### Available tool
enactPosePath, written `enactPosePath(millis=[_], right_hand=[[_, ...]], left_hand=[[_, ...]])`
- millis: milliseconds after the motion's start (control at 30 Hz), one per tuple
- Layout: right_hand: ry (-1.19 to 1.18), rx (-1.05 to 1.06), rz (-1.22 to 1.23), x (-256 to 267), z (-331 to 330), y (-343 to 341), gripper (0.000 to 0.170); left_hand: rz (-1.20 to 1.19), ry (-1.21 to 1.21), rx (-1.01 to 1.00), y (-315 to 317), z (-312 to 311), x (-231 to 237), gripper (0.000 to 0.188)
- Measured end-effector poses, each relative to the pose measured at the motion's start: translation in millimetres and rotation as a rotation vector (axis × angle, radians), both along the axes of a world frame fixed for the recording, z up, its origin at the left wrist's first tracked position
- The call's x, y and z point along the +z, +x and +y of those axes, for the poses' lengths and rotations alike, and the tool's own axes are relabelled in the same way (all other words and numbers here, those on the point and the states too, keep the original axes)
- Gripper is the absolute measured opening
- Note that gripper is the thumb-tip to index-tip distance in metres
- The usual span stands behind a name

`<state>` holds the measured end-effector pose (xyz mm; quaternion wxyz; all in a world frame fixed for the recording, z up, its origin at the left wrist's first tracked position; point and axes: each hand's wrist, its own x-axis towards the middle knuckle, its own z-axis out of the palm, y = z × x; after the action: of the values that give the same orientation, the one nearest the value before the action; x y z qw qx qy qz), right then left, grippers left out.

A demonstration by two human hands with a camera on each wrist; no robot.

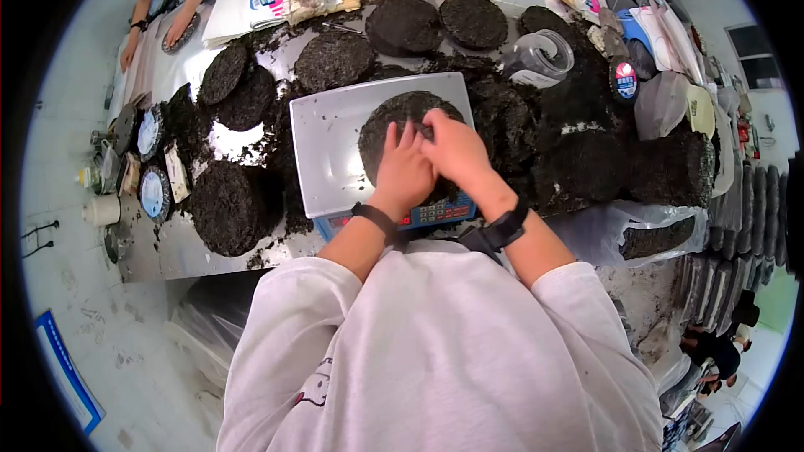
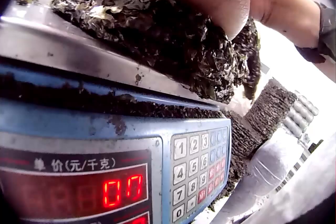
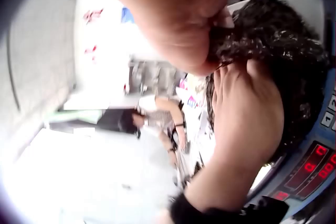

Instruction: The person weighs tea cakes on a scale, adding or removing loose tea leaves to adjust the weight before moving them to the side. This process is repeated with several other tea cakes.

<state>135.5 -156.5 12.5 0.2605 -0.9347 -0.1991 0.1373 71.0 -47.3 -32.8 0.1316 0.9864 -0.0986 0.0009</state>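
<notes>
A round, dark cake of dried leafy flakes (image 1: 378,130) lies on the metal tray of a blue scale (image 1: 318,151). The left hand (image 1: 405,169) rests on top with its fingers extended. Beside it, the right hand (image 1: 456,148) bends over the cake; in the right wrist view this hand (image 3: 173,22) pinches dark flakes at the cake's edge, close to the fingertips of the left hand (image 3: 247,111). In the left wrist view the cake's flaky side (image 2: 152,29) overhangs the tray edge above the scale's keypad (image 2: 197,176) and red display.
More dark cakes (image 1: 226,209) stand left of and behind the scale, with loose flakes around them. A clear plastic jar (image 1: 538,59) lies behind right. Large dark heaps (image 1: 586,167) and plastic bags are to the right. Another person's arms (image 1: 188,12) reach in at far left.
</notes>
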Motion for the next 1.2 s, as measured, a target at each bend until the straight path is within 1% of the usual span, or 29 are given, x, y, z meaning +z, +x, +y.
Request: enactPosePath(millis=[33, 67, 100, 133, 167, 200, 233, 300, 333, 367, 400, 433, 500, 533, 567, 633, 700, 733, 767, 833, 900, 933, 967, 1000, 1033, 1067, 1100, 1167, 1200], right_hand=[[0.259, -0.088, 0.073, -12, -22, 4, 0.038], [0.355, -0.203, -0.083, -26, -51, 8, 0.037], [0.435, -0.396, -0.114, -42, -86, 16, 0.035], [0.937, -0.671, 0.269, -32, -113, 17, 0.032], [1.155, -0.716, 0.292, -31, -143, 19, 0.027], [1.228, -0.716, 0.306, -26, -163, 21, 0.025], [1.180, -0.697, 0.344, -27, -184, 28, 0.026], [0.941, -0.564, 0.228, -29, -201, 47, 0.033], [0.950, -0.564, 0.227, -46, -216, 62, 0.033], [0.599, -0.641, 0.167, -77, -235, 77, 0.037], [0.248, -0.699, 0.105, -96, -242, 85, 0.041], [0.260, -0.694, 0.103, -82, -231, 81, 0.041], [0.654, -0.713, 0.077, -49, -213, 64, 0.044], [0.678, -0.620, 0.140, -38, -204, 57, 0.039], [0.673, -0.618, 0.160, -30, -196, 53, 0.039], [0.635, -0.398, 0.179, -15, -177, 56, 0.035], [0.713, -0.324, 0.213, 9, -148, 66, 0.034], [0.710, -0.288, 0.185, 27, -126, 67, 0.034], [0.711, -0.279, 0.192, 28, -109, 71, 0.034], [0.742, -0.067, 0.117, 27, -77, 86, 0.036], [0.632, -0.003, 0.096, 5, -44, 97, 0.042], [0.496, 0.051, 0.077, -7, -30, 97, 0.048], [0.361, 0.104, 0.056, -21, -22, 97, 0.053], [0.292, 0.151, 0.069, -49, -20, 94, 0.055], [0.225, 0.197, 0.075, -67, -18, 94, 0.057], [0.116, 0.222, 0.072, -56, -17, 89, 0.055], [0.005, 0.247, 0.064, -42, -15, 83, 0.054], [-0.042, 0.261, 0.381, -43, -22, 87, 0.044], [-0.080, 0.198, 0.575, -32, -23, 85, 0.042]], left_hand=[[-0.158, 0.036, 0.049, -3, -4, -5, 0.054], [-0.181, -0.015, 0.045, -4, -3, -2, 0.055], [-0.197, -0.021, 0.056, -1, -3, -1, 0.055], [-0.176, -0.013, 0.056, -2, -4, -1, 0.056], [-0.146, 0.000, 0.044, -4, -4, 0, 0.057], [-0.146, 0.002, 0.043, -4, -4, 0, 0.058], [-0.147, 0.009, 0.032, -5, -4, -1, 0.058], [-0.165, 0.016, 0.038, -5, -5, -1, 0.058], [-0.167, 0.024, 0.035, -4, -5, 1, 0.058], [-0.130, -0.023, 0.032, -4, -4, 4, 0.058], [-0.096, -0.069, 0.031, -3, -1, 7, 0.059], [-0.103, -0.058, 0.034, -1, 3, 23, 0.059], [-0.206, -0.194, 0.135, -8, 17, 57, 0.059], [-0.276, -0.207, 0.135, -12, 30, 70, 0.058], [-0.345, -0.219, 0.137, -14, 46, 83, 0.057], [-0.433, -0.215, 0.144, -23, 76, 115, 0.051], [-0.545, -0.222, 0.166, -33, 94, 142, 0.048], [-0.593, -0.223, 0.152, -38, 97, 155, 0.048], [-0.585, -0.220, 0.147, -42, 100, 162, 0.048], [-0.523, -0.169, 0.119, -46, 94, 162, 0.051], [-0.399, -0.173, 0.056, -49, 77, 145, 0.053], [-0.298, -0.177, 0.024, -53, 65, 129, 0.056], [-0.199, -0.181, -0.050, -55, 57, 105, 0.068], [-0.113, -0.128, -0.093, -59, 50, 82, 0.070], [-0.012, -0.040, -0.117, -66, 45, 61, 0.074], [0.035, 0.048, -0.125, -73, 44, 33, 0.075], [-0.117, 0.081, -0.106, -81, 44, 11, 0.071], [-0.110, 0.024, -0.077, -93, 49, 4, 0.067], [-0.118, 0.020, -0.075, -96, 53, 10, 0.067]])
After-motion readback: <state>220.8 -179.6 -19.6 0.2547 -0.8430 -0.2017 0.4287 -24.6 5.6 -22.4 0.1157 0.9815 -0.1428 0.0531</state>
